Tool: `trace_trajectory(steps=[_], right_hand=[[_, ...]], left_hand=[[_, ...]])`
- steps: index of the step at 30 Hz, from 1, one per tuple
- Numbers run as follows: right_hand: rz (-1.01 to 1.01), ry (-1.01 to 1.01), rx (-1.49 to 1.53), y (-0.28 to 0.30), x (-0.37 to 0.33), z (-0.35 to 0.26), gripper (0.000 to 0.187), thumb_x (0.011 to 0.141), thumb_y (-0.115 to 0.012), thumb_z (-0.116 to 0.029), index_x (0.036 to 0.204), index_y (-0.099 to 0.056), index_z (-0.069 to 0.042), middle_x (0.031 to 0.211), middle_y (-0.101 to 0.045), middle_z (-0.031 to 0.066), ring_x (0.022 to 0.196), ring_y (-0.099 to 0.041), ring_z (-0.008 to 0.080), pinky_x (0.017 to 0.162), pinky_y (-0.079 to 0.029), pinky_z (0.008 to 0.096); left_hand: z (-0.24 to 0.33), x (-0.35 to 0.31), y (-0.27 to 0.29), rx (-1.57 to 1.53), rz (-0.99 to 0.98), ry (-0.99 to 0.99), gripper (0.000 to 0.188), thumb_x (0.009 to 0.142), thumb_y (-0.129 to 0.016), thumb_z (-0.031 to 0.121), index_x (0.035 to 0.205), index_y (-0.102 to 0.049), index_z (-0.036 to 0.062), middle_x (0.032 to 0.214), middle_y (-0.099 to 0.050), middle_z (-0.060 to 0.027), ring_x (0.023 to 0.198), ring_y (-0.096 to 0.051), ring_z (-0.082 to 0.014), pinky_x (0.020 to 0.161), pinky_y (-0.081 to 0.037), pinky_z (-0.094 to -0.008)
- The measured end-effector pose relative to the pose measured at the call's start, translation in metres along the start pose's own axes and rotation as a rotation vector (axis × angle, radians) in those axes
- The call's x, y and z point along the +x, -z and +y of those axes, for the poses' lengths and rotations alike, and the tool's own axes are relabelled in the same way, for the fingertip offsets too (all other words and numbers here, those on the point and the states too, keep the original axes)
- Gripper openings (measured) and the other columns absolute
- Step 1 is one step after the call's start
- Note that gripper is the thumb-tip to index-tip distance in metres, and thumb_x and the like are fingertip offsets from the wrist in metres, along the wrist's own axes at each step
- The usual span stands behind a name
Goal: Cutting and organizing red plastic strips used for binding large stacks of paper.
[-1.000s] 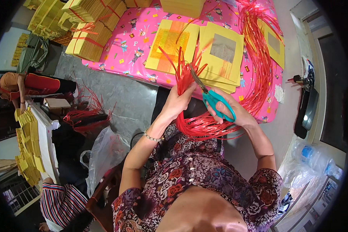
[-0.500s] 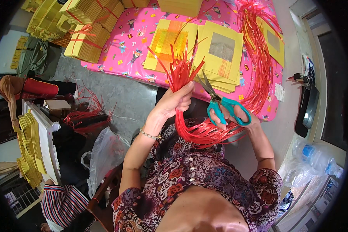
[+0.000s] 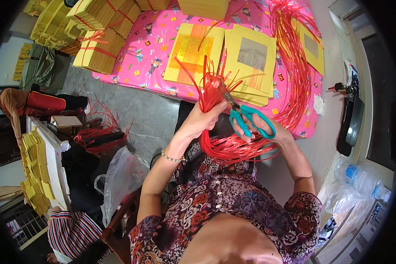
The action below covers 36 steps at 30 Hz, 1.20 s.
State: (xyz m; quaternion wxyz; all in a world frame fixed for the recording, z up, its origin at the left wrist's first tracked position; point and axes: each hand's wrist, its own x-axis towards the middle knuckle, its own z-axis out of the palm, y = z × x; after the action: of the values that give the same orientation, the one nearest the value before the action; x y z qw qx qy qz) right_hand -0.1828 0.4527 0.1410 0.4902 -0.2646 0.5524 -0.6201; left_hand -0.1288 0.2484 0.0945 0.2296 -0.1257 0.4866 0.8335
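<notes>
Gripping a bundle of red strips (image 3: pixel 210 91) just below its splayed ends, we hold it before the pink-covered table (image 3: pixel 128 75) with our left hand (image 3: pixel 203 120), the rest curving below. Our right hand (image 3: pixel 280 133) holds teal-handled scissors (image 3: pixel 247 111) by the loops, blades up against the strips. Yellow sheets (image 3: pixel 269 75) lie on the table beyond.

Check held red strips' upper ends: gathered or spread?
Spread: the red strips are bunched in the left hand but fan out above it.
</notes>
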Motion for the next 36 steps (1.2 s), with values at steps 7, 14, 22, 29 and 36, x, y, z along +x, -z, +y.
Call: trace_trajectory(steps=[7, 14, 22, 29, 36], right_hand=[[0.015, -0.029, 0.046, 0.002, -0.012, 0.0, 0.06, 0.085, -0.045, -0.065, 0.1, -0.046, -0.008, 0.081, -0.05, -0.0003, 0.066, -0.051, 0.0066, 0.053, -0.036, 0.0194], [0.022, -0.035, 0.105, 0.007, -0.016, 0.001, 0.056, 0.088, -0.047, -0.059, 0.105, -0.047, -0.006, 0.084, -0.05, 0.0002, 0.07, -0.051, 0.0069, 0.057, -0.036, 0.0196], [0.055, -0.018, 0.101, -0.002, -0.009, -0.004, 0.073, 0.077, -0.053, -0.07, 0.109, -0.041, -0.005, 0.081, -0.049, 0.002, 0.062, -0.051, 0.0087, 0.052, -0.037, 0.0201], [0.102, 0.042, 0.149, -0.007, -0.011, -0.006, 0.051, 0.086, -0.055, -0.055, 0.094, -0.045, -0.005, 0.073, -0.045, 0.0006, 0.053, -0.044, 0.0071, 0.048, -0.036, 0.0207], [0.082, -0.004, 0.177, -0.006, -0.013, -0.002, 0.049, 0.085, -0.058, -0.051, 0.094, -0.046, -0.005, 0.07, -0.046, 0.0003, 0.051, -0.046, 0.0067, 0.046, -0.037, 0.0204]], left_hand=[[-0.008, -0.001, 0.002, 0.154, 0.148, -0.128, 0.014, 0.09, -0.06, 0.023, 0.094, -0.06, 0.0092, 0.057, -0.042, 0.0087, 0.044, -0.034, -0.0024, 0.039, -0.026, -0.0211], [-0.003, -0.004, -0.006, 0.406, 0.181, -0.184, 0.025, 0.086, -0.062, 0.007, 0.11, -0.059, 0.0016, 0.102, -0.065, -0.0051, 0.095, -0.056, -0.0113, 0.087, -0.044, -0.0297], [-0.018, 0.005, 0.004, 0.54, 0.172, -0.35, 0.025, 0.084, -0.058, 0.002, 0.108, -0.06, 0.0015, 0.096, -0.066, -0.0071, 0.089, -0.058, -0.0125, 0.082, -0.046, -0.0298], [-0.021, 0.005, 0.002, 0.515, 0.173, -0.353, 0.025, 0.083, -0.057, 0.001, 0.109, -0.06, 0.0025, 0.097, -0.067, -0.0085, 0.09, -0.06, -0.0135, 0.082, -0.046, -0.0303], [-0.007, -0.002, -0.006, 0.556, 0.128, -0.38, 0.033, 0.084, -0.053, -0.003, 0.115, -0.059, 0.0028, 0.11, -0.065, -0.0083, 0.101, -0.058, -0.015, 0.091, -0.042, -0.0298]])
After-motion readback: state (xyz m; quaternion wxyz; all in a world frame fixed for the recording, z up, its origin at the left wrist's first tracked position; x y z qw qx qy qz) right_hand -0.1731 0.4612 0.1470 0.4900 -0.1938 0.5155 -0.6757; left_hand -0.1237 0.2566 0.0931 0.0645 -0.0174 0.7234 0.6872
